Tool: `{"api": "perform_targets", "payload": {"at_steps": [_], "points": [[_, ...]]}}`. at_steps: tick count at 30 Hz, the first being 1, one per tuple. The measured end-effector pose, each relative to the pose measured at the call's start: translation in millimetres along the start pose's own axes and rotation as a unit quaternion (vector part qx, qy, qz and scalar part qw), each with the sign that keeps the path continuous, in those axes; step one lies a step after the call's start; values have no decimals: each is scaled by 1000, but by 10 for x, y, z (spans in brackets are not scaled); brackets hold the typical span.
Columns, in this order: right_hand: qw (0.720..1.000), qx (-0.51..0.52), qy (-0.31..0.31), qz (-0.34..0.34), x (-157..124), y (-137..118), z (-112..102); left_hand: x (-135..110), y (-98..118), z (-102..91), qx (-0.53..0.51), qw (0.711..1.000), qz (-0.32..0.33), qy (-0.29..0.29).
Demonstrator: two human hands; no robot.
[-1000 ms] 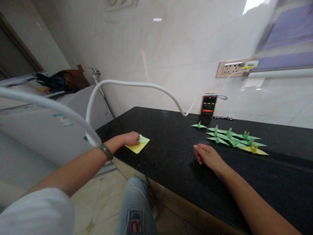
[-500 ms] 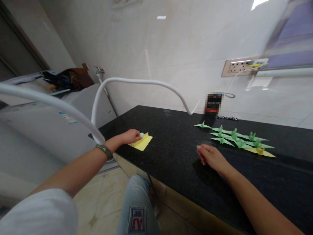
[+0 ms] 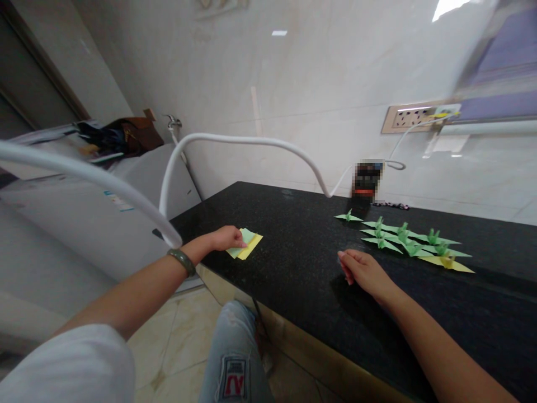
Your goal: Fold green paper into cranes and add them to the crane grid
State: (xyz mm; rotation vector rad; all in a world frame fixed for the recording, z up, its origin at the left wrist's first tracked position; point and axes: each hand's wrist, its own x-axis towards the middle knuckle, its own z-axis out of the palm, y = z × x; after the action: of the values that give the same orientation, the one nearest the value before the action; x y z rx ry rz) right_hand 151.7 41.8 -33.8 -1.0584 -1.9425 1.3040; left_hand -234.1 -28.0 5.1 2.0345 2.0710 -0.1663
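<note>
On the left of the counter (image 3: 289, 268), it's the left hand (image 3: 229, 238) curled over green and yellow paper sheets (image 3: 251, 247), touching them, though whether it's pinching one I can't tell! Over the counter's middle, the right hand (image 3: 358, 271) is bunched into a loose fist, near the paper cranes (image 3: 413, 249) on the counter's right, while beyond the counter's left end sits a brown bag (image 3: 140, 135), contents hidden.

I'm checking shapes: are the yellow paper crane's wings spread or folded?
Spread: the yellow paper crane has pointed wings extending to both sides.
</note>
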Motion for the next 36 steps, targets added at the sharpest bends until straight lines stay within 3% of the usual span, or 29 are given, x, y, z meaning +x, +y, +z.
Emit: {"api": "perform_targets", "payload": {"at_steps": [18,27,36], "points": [[1000,-31,-3,-4,-2,9,-4,107,319,134,128,990,-36,50],[1000,-21,0,-7,-11,-18,10,71,310,51,153,988,-18,25],[999,-34,-3,-12,-1,14,-2,93,377,116,172,984,1,34]]}}
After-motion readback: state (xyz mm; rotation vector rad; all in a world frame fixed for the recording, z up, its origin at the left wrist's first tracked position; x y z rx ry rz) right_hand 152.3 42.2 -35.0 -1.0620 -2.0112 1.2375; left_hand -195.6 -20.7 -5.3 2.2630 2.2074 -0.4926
